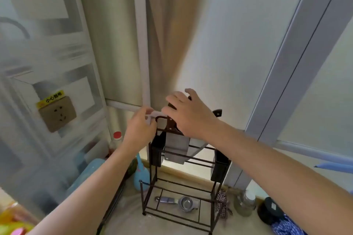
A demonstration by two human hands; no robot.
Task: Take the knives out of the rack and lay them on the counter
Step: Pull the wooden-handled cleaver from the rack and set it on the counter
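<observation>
knives: broad steel cleaver blades (176, 149) hang upright in the top slots of the dark brown wire rack (183, 183); handles hidden under the right hand.
rack: stands on the pale counter (129, 221), black plastic cups (158, 150) hooked on each side.
nearby: metal strainer tool (179, 202) lies inside the rack base; blue bottle (140, 175) just left; red-capped bottle (116, 142) behind it; glass jar (245, 205) and checked cloth (221, 205) to the right.
right hand (191, 114): fingers curled down over a dark knife handle (172, 105), closed around it.
left hand (142, 126): fingertips pinched on the rack's top corner loop.
room: wall socket (58, 113) with yellow sticker at left, beige curtain (172, 34) behind, grey window frame (298, 63).
</observation>
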